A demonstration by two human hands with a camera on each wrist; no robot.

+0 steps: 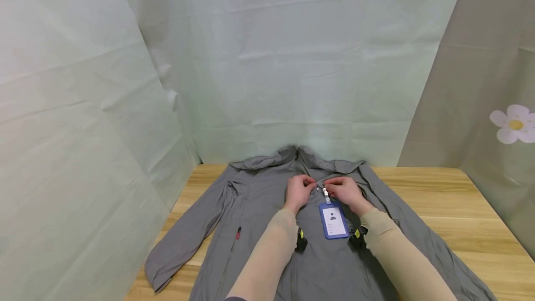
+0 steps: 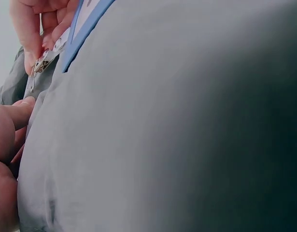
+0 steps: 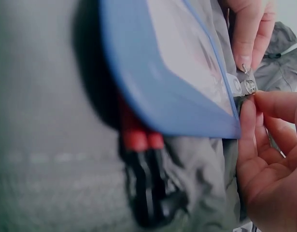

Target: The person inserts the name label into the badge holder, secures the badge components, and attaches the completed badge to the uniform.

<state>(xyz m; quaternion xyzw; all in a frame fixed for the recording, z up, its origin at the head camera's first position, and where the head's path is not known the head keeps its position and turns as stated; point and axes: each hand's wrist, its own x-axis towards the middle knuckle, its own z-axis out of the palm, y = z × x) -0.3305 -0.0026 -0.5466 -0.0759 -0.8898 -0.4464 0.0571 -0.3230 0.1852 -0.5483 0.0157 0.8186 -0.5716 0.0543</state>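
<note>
A grey jacket (image 1: 267, 217) lies spread front up on the table. On its chest rests an ID badge (image 1: 334, 222), a white card in a blue holder with a short strap. My right hand (image 1: 346, 193) pinches the badge's metal clip (image 3: 250, 87) between thumb and fingertips. From the clip a thin pin (image 2: 32, 86) sticks out toward the left hand. My left hand (image 1: 298, 192) pinches a bit of the jacket's cloth just left of the clip, the fingers partly hidden by the fabric in the left wrist view. Whether the pin passes through the cloth I cannot tell.
The jacket covers much of the wooden table (image 1: 443, 199). A red zipper pull (image 1: 238, 233) sits on its left side; another red-and-black pull (image 3: 143, 140) shows below the badge. Pale cloth hangings (image 1: 292, 68) stand behind and at the sides. Both wrists wear small black devices.
</note>
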